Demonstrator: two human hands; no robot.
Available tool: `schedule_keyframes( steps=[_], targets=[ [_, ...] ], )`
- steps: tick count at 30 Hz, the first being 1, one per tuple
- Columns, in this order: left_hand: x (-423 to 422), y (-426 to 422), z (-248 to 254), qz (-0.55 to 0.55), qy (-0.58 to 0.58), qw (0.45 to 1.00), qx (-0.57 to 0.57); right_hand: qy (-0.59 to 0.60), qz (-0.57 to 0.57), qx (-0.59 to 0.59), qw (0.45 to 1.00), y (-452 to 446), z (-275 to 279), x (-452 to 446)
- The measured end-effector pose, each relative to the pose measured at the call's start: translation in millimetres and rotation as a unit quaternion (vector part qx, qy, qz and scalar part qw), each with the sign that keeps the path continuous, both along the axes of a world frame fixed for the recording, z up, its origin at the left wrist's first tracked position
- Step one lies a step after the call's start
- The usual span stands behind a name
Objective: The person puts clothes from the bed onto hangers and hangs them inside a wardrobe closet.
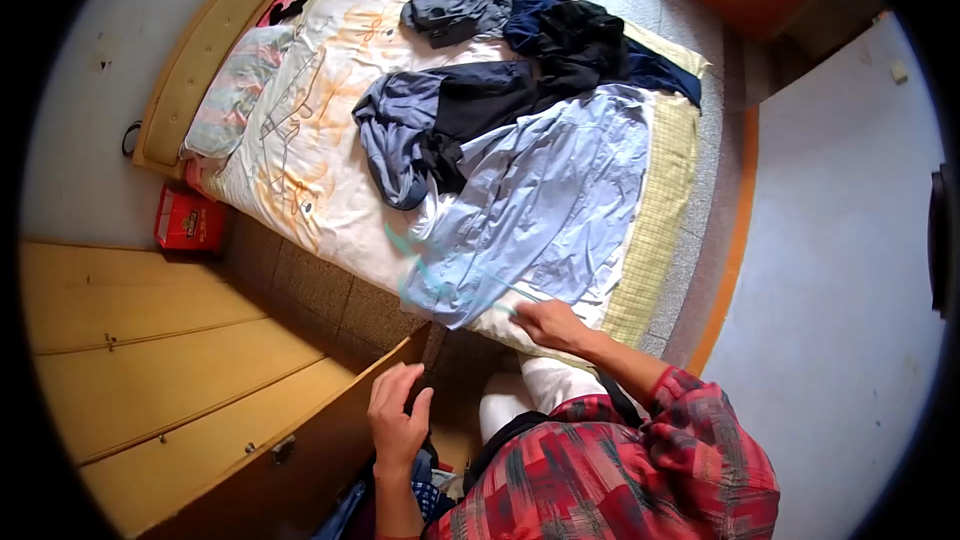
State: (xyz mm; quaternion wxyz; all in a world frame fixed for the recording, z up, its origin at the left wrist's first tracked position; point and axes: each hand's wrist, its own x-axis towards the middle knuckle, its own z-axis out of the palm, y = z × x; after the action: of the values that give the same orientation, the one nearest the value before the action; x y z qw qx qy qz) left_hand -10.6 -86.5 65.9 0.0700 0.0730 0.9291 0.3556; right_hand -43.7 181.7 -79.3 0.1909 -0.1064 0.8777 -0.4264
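My right hand (552, 326) is closed round one end of a teal clothes hanger (497, 302), which is smeared by motion. The hanger extends leftward over the lower edge of a light blue shirt (560, 190) spread on the bed. Whether it touches the cloth, I cannot tell. My left hand (398, 408) is raised beside the wooden cabinet door, its fingers bent and the thumb apart, holding nothing. Above the shirt lie a grey-blue garment with dark lining (395, 130), a black garment (580, 45) and a crumpled grey garment (455, 8).
The bed (340, 25) has a patterned sheet, a pillow (240, 90) and a padded headboard (205, 60). An open wooden cabinet door (270, 400) stands at lower left. Clothes (430, 500) show below my left hand. A red box (190, 220) sits on the floor.
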Motion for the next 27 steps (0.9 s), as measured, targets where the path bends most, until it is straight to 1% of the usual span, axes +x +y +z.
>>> schedule_keyframes(
  steps=[1,3,4,5,8,9,10,11,13,14,15,17,18,19,20,21,22,23,24,25,26,27],
  targets=[
    [1,9,-1,-0.003,0.005,1.000,0.005,-0.004,0.061,0.033,0.998,15,15,15],
    [0,27,-3,-0.077,0.057,0.994,-0.058,-0.053,0.133,-0.009,0.990,38,34,36],
    [2,31,-12,-0.119,0.038,0.990,-0.062,-0.077,0.149,-0.028,0.985,44,49,41],
    [2,37,-19,-0.130,0.046,0.990,-0.041,-0.104,0.156,-0.079,0.979,50,55,44],
    [5,54,-24,-0.135,-0.088,0.986,0.037,-0.142,0.192,-0.093,0.967,67,60,33],
    [3,60,-25,-0.138,-0.125,0.981,0.062,-0.147,0.223,-0.087,0.960,73,59,24],
    [0,66,-23,-0.190,-0.097,0.977,0.021,-0.153,0.253,-0.083,0.952,76,55,15],
    [-1,70,-28,-0.214,-0.116,0.970,-0.008,-0.157,0.254,-0.086,0.950,79,50,2],
    [-11,84,-30,-0.222,-0.131,0.966,-0.020,-0.107,0.322,-0.079,0.938,81,36,-20],
    [-19,93,-29,-0.214,-0.080,0.972,-0.046,-0.106,0.337,-0.112,0.929,83,20,-31],
    [-26,94,-38,-0.215,-0.085,0.972,-0.048,-0.109,0.336,-0.117,0.928,83,14,-43],
    [-33,90,-59,-0.223,-0.200,0.944,-0.139,-0.106,0.393,-0.070,0.911,81,5,-74],
    [-39,91,-63,-0.198,-0.260,0.938,-0.114,-0.157,0.372,-0.097,0.910,81,-3,-89],
    [-38,91,-74,-0.175,-0.270,0.944,-0.074,-0.161,0.362,-0.105,0.912,81,-13,-109],
    [-36,92,-81,-0.123,-0.346,0.929,-0.053,-0.107,0.331,-0.057,0.936,84,-25,-135],
    [-40,97,-82,-0.070,-0.417,0.905,-0.034,-0.093,0.176,-0.104,0.974,93,-60,-163],
    [-30,92,-96,-0.042,-0.382,0.923,0.026,0.033,0.031,-0.103,0.994,107,-107,-204],
    [-28,94,-99,0.019,-0.417,0.905,0.083,0.285,-0.136,-0.128,0.940,125,-135,-247],
    [-34,94,-99,0.030,-0.430,0.899,0.070,0.205,-0.300,-0.085,0.928,147,-179,-285],
    [-39,94,-99,0.043,-0.443,0.894,0.058,-0.010,-0.364,-0.188,0.912,184,-215,-326],
    [-42,92,-104,0.087,-0.473,0.871,0.102,-0.041,-0.414,-0.281,0.865,211,-246,-359],
    [-41,90,-113,0.093,-0.474,0.870,0.098,-0.086,-0.529,-0.299,0.789,224,-246,-382]
  ],
)
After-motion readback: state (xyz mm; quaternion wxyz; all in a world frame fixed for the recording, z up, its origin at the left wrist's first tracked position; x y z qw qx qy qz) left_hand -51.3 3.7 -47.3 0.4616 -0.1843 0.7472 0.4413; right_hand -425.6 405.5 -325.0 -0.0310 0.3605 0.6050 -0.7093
